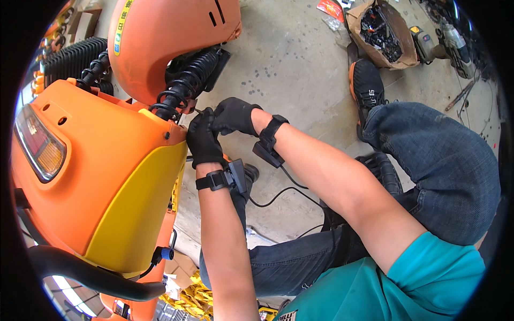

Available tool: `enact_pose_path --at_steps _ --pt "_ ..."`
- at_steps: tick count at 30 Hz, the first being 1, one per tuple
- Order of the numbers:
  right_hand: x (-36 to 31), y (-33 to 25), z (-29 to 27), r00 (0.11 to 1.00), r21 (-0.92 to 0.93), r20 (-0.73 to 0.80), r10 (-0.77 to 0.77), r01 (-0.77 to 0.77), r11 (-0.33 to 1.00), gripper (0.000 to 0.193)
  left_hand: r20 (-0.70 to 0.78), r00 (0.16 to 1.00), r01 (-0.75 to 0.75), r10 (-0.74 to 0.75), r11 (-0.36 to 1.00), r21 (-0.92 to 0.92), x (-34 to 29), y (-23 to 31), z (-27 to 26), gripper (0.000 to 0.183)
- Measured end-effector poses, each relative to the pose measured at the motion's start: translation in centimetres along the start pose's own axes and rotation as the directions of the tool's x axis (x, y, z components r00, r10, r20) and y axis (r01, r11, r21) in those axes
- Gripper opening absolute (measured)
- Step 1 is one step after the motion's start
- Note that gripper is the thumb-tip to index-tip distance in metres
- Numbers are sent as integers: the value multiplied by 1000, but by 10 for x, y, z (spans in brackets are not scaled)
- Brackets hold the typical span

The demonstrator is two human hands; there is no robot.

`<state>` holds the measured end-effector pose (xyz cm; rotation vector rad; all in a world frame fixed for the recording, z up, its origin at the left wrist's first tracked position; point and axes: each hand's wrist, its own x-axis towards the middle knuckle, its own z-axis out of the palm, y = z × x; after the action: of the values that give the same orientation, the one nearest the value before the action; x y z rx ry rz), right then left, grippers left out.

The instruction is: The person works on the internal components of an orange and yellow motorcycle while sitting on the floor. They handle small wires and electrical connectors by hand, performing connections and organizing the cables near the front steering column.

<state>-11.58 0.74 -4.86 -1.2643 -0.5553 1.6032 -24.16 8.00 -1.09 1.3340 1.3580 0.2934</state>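
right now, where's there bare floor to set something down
The widest free patch is concrete floor between the orange fender and paper bag, running down to the right forearm. It's crowded where the left hand and right hand meet by the coil spring, and around the black cable.

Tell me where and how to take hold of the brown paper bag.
The bag is probably best taken from above, one hand pinching each of its left and right edges: its mouth faces up and its paper sides rise around the dark parts. A power tool lies close by on the right, so come down steeply there.
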Motion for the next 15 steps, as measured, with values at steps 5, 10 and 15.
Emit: enact_pose_path --at_steps 5,10,15 --pt "1 3 6 993 -22 -121 14 -17 1000 33 39 987 159 -154 936 -315 2 -2 0 26" --pt "-4 12 8 996 379 -82 40 -6 926 30 141 988 -55 64 996 -70 -4 -4 -2 27" --pt "-12 14 -7 991 440 -100 -83 119 890 34 140 988 -69 67 998 9 -8 -1 -4 27"
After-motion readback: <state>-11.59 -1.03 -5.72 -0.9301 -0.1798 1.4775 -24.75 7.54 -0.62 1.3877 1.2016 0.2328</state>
